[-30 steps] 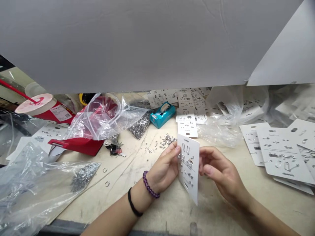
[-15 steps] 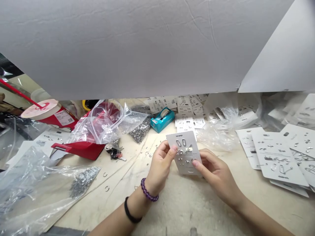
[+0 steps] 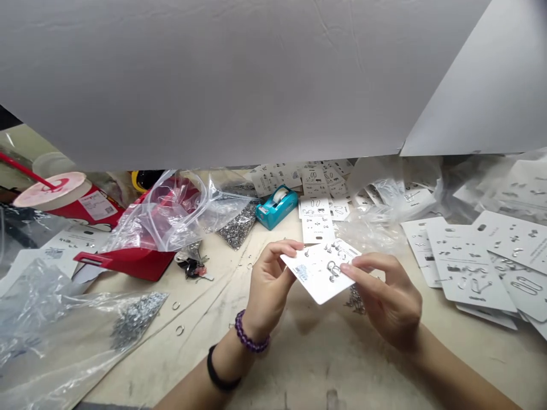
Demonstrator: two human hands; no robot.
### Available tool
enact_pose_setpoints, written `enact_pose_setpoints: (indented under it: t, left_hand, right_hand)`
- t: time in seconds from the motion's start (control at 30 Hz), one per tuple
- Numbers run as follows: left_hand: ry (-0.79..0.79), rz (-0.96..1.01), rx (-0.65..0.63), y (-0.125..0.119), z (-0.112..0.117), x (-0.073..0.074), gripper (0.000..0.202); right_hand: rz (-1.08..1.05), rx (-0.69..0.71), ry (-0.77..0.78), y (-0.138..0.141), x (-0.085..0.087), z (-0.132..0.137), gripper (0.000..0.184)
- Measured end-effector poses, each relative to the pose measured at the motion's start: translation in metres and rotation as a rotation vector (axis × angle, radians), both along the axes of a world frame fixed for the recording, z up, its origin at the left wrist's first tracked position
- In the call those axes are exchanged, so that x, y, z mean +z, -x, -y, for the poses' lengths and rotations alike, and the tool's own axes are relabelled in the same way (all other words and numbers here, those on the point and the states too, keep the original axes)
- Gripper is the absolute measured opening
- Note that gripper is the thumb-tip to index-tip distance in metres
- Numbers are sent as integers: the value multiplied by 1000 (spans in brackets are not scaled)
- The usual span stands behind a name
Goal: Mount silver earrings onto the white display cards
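Note:
A white earring card (image 3: 314,273) is held up and tilted in front of me, its back facing me with a barcode sticker and several metal posts and rings showing. Its left edge is pinched between the thumb and fingers of my left hand (image 3: 273,285). At the right edge, the thumb and index finger of my right hand (image 3: 388,296) close on the card beside the silver rings (image 3: 333,270). Whether a small piece is also between those fingertips, I cannot make out. Below the card, a small pile of metal pieces (image 3: 355,300) shows partly.
A teal tape dispenser (image 3: 277,208) stands behind the card. Stacked earring cards (image 3: 476,273) lie at right. Left are a red scoop (image 3: 132,262), a bag of metal pieces (image 3: 137,319), loose rings (image 3: 180,330) and a red cup (image 3: 81,199). A large white panel (image 3: 239,85) overhangs the back.
The card has been turned over from its printed front to its back and tilted flatter. My right hand has shifted its fingers along the right edge, uncovering the pile beneath.

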State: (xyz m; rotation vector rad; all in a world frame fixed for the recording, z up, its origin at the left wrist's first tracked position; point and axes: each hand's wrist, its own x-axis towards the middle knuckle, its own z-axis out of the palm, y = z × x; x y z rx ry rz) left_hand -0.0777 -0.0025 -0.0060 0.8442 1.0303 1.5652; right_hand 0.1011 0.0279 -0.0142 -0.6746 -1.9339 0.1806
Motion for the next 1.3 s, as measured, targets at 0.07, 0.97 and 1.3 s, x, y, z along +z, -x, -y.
enact_pose_setpoints:
  t: [0.07,0.97,1.3]
  left_hand:
    - [12,17,2,0,0,0,14]
    - [52,138,-58,-2,-3,-3,19]
    - [23,-113,-31,-1,-2,-6,12]
  right_hand:
    - [3,-1,7,1,1,1,53]
    - [27,41,-26,0,1,3,57]
    - [15,41,24,3,0,4,59]
